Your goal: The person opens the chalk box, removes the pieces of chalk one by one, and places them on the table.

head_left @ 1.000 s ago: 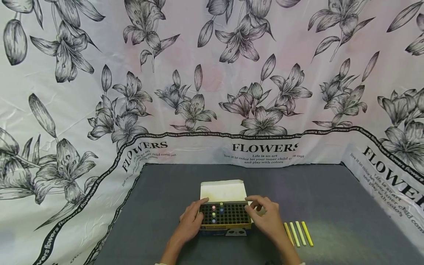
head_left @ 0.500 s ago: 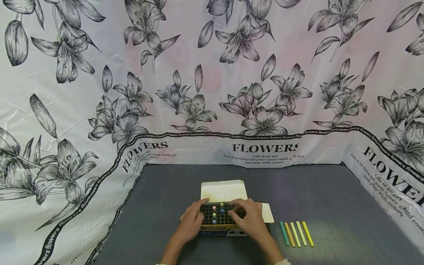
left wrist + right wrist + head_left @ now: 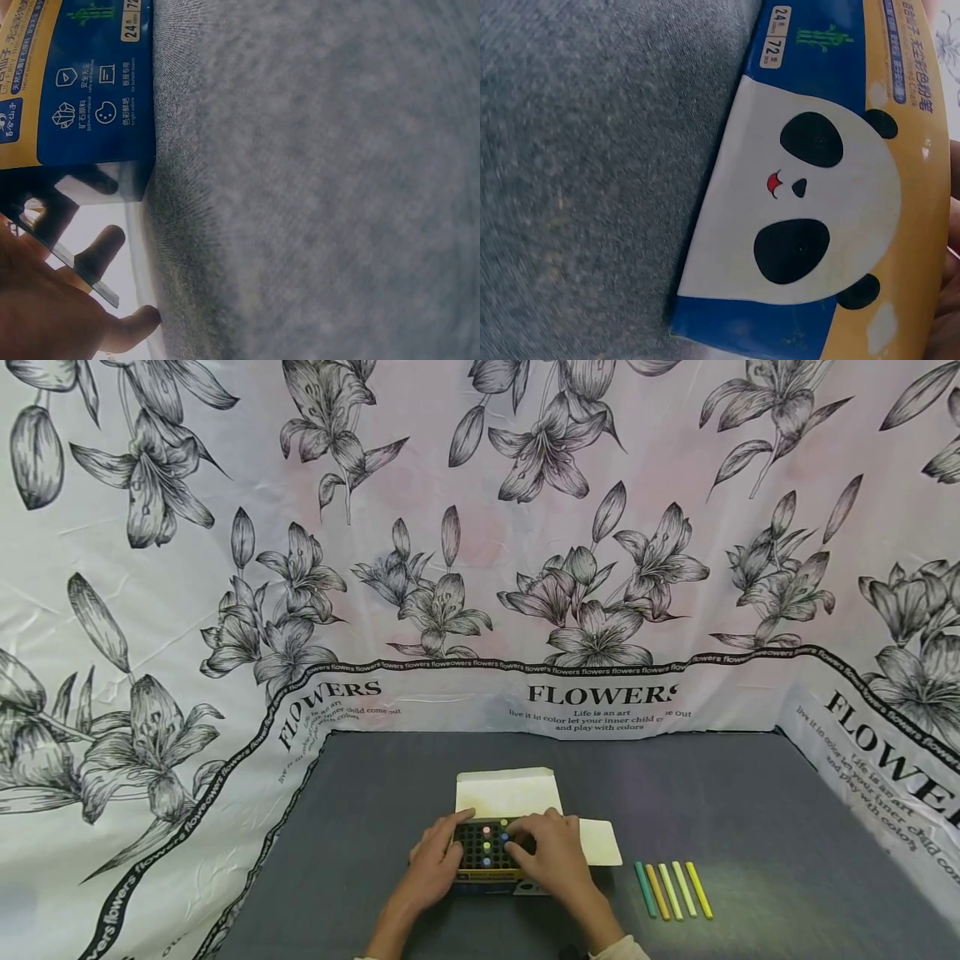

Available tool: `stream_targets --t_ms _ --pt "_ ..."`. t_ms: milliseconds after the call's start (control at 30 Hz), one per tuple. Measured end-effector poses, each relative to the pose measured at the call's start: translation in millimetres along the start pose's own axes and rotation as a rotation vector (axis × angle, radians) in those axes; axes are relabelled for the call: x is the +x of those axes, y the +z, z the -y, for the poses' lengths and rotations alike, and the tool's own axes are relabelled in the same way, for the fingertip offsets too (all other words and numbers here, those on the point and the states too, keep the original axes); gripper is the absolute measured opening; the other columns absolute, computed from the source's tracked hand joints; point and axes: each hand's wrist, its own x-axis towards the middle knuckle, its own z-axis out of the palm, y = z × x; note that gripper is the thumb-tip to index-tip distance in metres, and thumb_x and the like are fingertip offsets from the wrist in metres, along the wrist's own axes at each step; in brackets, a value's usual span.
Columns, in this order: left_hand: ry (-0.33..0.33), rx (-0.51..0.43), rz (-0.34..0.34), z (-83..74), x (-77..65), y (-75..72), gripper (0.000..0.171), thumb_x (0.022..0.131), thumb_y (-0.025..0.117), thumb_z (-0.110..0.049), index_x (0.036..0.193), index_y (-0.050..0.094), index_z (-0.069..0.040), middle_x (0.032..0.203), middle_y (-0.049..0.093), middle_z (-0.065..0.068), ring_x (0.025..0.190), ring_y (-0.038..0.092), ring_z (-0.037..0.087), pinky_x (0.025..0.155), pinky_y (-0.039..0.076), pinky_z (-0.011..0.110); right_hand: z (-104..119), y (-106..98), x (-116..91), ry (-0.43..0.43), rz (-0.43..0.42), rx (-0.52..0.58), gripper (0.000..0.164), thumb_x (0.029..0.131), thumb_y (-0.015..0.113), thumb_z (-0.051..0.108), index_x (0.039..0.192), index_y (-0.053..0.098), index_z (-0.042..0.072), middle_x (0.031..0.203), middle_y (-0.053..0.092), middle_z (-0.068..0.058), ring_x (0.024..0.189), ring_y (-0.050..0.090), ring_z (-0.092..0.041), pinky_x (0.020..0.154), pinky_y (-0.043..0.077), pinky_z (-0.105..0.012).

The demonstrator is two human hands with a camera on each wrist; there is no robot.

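At lower centre, chalk box (image 3: 487,887): lid folded back.
My left hand (image 3: 431,864): fingers loosely spread, touching the box's left end.
My right hand (image 3: 558,856): over its right half, fingertips by the blue chalk (image 3: 505,838); gripping or not, I cannot tell.
Chalk sticks (image 3: 670,892): five in a row, lower right.

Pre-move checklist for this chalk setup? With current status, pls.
1. Lid folded open: ok.
2. Side flap folded out: ok.
3. Left hand on the box: ok, at its left end.
4. Loose sticks lined up: ok, five side by side on the table.
5. All holes visible: not ok, right hand covers some.
6. Right hand gripping the nearest blue chalk: cannot tell.
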Motion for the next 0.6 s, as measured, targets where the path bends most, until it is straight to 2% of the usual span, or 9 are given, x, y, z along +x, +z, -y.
stream_targets --t_ms 300,600 --pt "0.003 -0.013 0.004 -1.0 -0.1 -0.5 0.057 0.098 0.041 -0.007 0.148 0.051 -0.032 0.145 0.056 0.007 0.136 0.047 0.041 0.098 0.030 0.072 3.2 4.3 1.4 0.017 -0.009 -0.082 0.015 0.076 0.088 0.023 0.088 0.079 0.026 0.073 0.065 0.013 0.067 0.037 -0.004 0.074 0.024 -0.035" --pt "0.000 -0.016 0.010 -2.1 -0.9 -0.2 0.057 0.099 0.041 -0.007 0.149 0.050 -0.032 0.145 0.055 0.007 0.137 0.046 0.042 0.097 0.029 0.072 5.1 4.0 1.0 0.027 -0.015 -0.076 0.014 0.077 0.087 0.023 0.088 0.079 0.025 0.073 0.064 0.012 0.067 0.035 -0.006 0.074 0.022 -0.035"
